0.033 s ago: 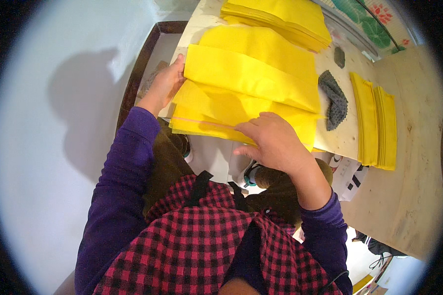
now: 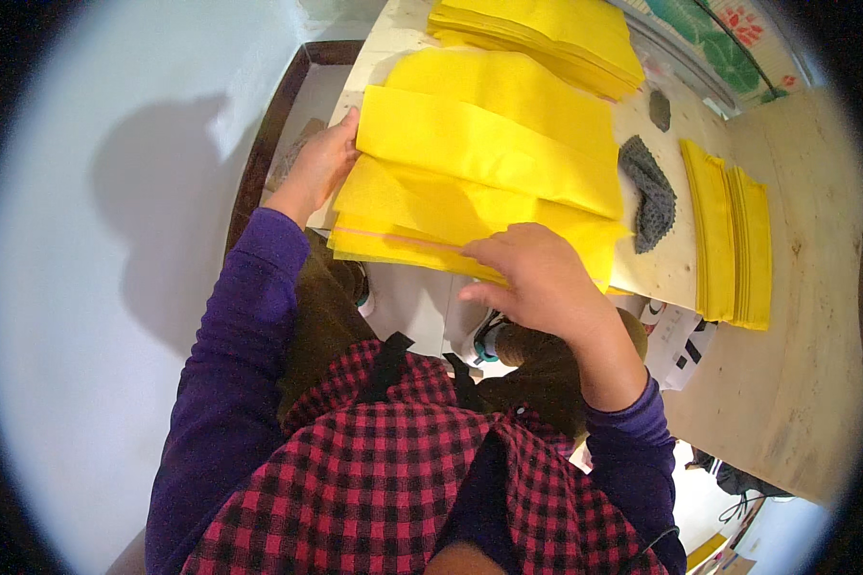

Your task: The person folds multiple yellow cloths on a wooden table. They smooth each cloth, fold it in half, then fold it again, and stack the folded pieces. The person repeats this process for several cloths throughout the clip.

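A stack of yellow fabric sheets [image 2: 489, 134] lies in front of me at the near edge of the table, its upper layer folded over in a wide band. My left hand [image 2: 324, 163] grips the stack's left edge; some of its fingertips are hidden by the cloth. Over the near right part of the fabric rests my right hand [image 2: 537, 278], index finger on the cloth beside a thin pinkish line. Its thumb stands apart from the fingers, just past the near edge of the fabric.
Another yellow fabric stack [image 2: 547, 38] lies at the far side of the wooden table [image 2: 671, 273]. A dark grey textured cloth [image 2: 649, 196] and a small grey piece [image 2: 660, 111] lie to the right. Folded yellow fabric bundles [image 2: 729, 235] stand farther right. A pale wall [image 2: 134, 287] borders my left.
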Tool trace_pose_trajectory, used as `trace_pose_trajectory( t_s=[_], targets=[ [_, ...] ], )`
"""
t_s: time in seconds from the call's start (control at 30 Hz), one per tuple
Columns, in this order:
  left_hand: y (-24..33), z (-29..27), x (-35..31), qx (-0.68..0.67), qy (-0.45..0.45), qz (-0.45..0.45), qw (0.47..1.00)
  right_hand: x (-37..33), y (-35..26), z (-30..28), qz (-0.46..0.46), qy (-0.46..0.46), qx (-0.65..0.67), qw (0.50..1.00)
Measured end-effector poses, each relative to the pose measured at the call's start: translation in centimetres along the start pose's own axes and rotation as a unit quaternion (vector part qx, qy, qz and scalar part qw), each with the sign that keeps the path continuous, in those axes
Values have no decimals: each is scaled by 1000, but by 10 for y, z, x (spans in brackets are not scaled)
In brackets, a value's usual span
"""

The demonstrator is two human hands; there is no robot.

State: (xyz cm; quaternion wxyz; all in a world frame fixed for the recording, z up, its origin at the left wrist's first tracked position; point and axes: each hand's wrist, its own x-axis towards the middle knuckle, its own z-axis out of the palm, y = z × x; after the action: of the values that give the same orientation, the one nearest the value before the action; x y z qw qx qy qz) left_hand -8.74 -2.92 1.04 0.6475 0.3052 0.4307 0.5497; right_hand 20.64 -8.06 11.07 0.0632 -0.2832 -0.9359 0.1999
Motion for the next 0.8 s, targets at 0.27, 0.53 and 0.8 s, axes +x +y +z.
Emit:
trace_pose_trajectory(
  t_s=[0.27, 0.53, 0.8],
  targets=[
    [-4, -5, 2, 120, 57, -29, 991, -52, 154, -34, 396, 339, 143, 841],
    [-5, -9, 5, 115, 39, -28, 992, -101, 278, -9, 446, 233, -125, 855],
    [-4, -9, 4, 153, 21, -37, 987, -77, 264, -34, 401, 416, -118, 807]
  ],
)
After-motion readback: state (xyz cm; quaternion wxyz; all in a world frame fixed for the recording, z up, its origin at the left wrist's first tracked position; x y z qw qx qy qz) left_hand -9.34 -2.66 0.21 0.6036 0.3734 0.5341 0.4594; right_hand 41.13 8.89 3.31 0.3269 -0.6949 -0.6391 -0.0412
